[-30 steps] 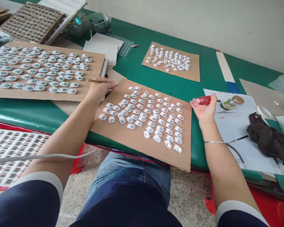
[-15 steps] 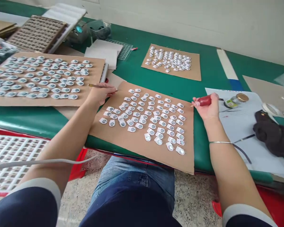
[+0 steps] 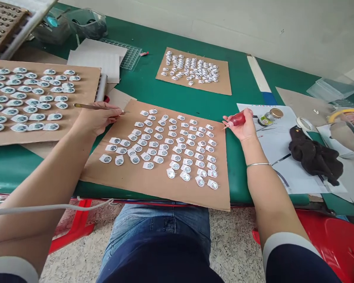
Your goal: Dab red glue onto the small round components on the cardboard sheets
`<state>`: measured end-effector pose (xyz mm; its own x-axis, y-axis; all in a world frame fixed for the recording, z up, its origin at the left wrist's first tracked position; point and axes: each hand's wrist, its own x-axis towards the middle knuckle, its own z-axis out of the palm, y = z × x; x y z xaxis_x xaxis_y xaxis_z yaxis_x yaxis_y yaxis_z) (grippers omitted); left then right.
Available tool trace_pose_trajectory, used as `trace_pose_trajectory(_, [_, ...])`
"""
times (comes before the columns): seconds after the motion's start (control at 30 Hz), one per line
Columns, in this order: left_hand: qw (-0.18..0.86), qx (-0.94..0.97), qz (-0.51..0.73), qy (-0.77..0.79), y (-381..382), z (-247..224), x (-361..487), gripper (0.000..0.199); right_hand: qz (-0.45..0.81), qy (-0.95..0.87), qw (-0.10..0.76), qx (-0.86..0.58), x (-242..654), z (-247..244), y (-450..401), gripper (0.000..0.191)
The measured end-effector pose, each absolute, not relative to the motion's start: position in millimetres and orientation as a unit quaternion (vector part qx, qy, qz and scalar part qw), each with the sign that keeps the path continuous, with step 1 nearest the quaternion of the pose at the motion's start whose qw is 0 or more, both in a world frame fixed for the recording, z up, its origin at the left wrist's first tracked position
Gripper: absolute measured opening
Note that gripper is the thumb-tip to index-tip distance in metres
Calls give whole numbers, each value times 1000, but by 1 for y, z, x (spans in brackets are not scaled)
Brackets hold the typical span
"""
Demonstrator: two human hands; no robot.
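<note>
Left hand point(image 3: 98, 118) pinches thin tool point(image 3: 90, 106), right hand point(image 3: 246, 127) grips red bottle point(image 3: 237, 119) by cardboard sheet point(image 3: 165, 192); over-squeezing could drip onto tags point(image 3: 163, 153).

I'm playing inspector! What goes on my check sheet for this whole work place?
Surface: green tabletop, shiny near the front edge.
Job's things: small white pieces in uneven rows on the middle cardboard.
Clutter: dark cloth and glass jar at right.
Grippers: left hand holds a thin tool; right hand holds a red bottle.
Cables: pale cord across the left forearm.
Surroundings: pale wall, speckled floor.
</note>
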<state>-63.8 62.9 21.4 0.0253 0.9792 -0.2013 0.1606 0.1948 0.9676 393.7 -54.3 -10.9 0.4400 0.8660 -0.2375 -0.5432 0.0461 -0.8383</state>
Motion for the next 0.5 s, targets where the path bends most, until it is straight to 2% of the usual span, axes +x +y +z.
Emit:
trace_pose_trajectory(0.3, [535,502,367,572,57,23,-73,12,513,-276,631,-512,406,-8,-52,48])
trace_pose_trajectory(0.5, [537,517,349,567,37,33,-68,14,521,-242,636,-515,405,-4,-67,44])
